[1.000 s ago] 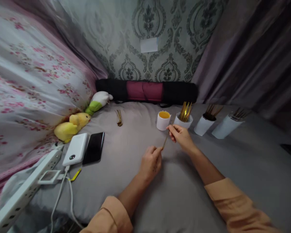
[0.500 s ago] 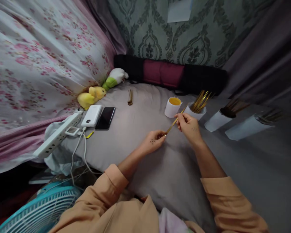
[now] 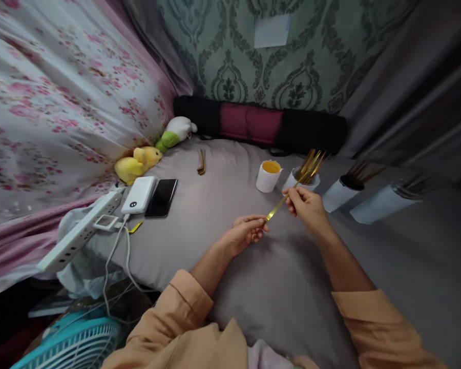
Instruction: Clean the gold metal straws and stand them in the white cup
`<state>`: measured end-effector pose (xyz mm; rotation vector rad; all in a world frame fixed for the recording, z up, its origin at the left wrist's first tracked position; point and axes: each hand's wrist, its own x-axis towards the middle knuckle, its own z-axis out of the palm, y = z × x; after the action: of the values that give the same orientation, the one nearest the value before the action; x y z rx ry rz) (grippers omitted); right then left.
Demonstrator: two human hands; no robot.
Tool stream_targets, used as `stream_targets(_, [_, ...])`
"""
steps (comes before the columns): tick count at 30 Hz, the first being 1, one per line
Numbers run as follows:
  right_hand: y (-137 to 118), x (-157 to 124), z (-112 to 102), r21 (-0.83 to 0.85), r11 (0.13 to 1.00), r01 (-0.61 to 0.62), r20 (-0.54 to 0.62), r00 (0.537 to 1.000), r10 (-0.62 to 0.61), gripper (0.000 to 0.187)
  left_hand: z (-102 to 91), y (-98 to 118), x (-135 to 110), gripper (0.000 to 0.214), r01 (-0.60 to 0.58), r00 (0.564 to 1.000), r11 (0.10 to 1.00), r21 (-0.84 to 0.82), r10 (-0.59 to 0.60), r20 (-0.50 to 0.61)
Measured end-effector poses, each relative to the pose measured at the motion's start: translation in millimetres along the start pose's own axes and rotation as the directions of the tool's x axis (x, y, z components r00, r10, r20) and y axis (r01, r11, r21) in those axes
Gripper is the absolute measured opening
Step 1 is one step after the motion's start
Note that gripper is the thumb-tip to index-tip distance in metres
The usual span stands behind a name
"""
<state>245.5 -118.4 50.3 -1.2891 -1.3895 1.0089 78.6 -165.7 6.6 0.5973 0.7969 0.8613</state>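
A thin, shiny gold strip (image 3: 277,207) slants between my two hands above the grey bedding. My left hand (image 3: 245,234) pinches its lower end between thumb and fingers. Further up the strip, my right hand (image 3: 306,206) has its fingertips closed on it, and the strip's far end sticks out past them. Just beyond my right hand stands a white cup (image 3: 291,180) holding several gold strips (image 3: 311,166). Beside it is a white cup with a yellow inside (image 3: 268,178). A few bent gold-brown strips (image 3: 202,162) lie on the bedding to the left.
Two more white cups, one nearer (image 3: 340,195) and one farther right (image 3: 380,205), lean with dark strips in them. At left are a phone (image 3: 161,198), a white power bank (image 3: 139,195), a power strip (image 3: 80,230) with cables, plush toys (image 3: 138,164) and a turquoise fan (image 3: 72,343).
My left hand has turned, showing more of its fingers, and the strip's lower end shows more. My right hand stays on the strip. The whole view has shifted slightly.
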Motion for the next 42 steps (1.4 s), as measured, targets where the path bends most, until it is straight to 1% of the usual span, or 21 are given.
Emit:
stream_targets(5, [-2, 1, 2, 0.018, 1.000, -0.004, 0.017, 1.000, 0.004, 0.028, -6.0, -4, 0, 0.029, 0.015, 0.997, 0.990, -0.140, -0.004, 0.081])
stream_targets(9, [0, 3, 3, 0.011, 0.999, -0.033, 0.023, 0.999, 0.033, 0.030, -7.6, -8, 0, 0.031, 0.027, 0.993, 0.984, -0.175, -0.007, 0.117])
stream_targets(15, [0, 14, 1, -0.025, 0.999, -0.035, 0.014, 0.999, 0.035, 0.033, -6.7, -10, 1, 0.031, 0.022, 0.997, 0.982, -0.187, -0.008, 0.075])
stream_targets(18, [-4, 22, -1, -0.036, 0.999, -0.038, -0.003, 0.999, 0.038, 0.032, -6.7, -10, 2, 0.030, 0.025, 0.997, 0.982, -0.185, -0.011, 0.075])
stream_targets(24, [-14, 36, -6, -0.033, 0.999, -0.006, -0.047, 0.999, 0.005, 0.028, -8.6, -12, 5, 0.031, 0.033, 0.996, 0.980, -0.196, -0.017, 0.086])
stream_targets(29, [-22, 41, -7, -0.056, 0.998, -0.014, -0.083, 0.996, 0.010, 0.025, -9.3, -12, 6, 0.029, 0.038, 0.997, 0.978, -0.207, -0.023, 0.076])
stream_targets(34, [-27, 42, -6, -0.083, 0.996, -0.016, -0.084, 0.996, 0.009, 0.026, -7.6, -9, 3, 0.027, 0.053, 0.998, 0.976, -0.210, -0.045, 0.043])
stream_targets(38, [-32, 47, -2, -0.106, 0.994, -0.024, -0.088, 0.996, 0.015, 0.022, -7.7, -9, 3, 0.024, 0.057, 0.998, 0.973, -0.223, -0.051, 0.035])
stream_targets(42, [-38, 55, 1, -0.127, 0.992, -0.016, -0.036, 0.999, 0.012, 0.019, -9.7, -10, 5, 0.022, 0.061, 0.998, 0.966, -0.250, -0.052, 0.043])
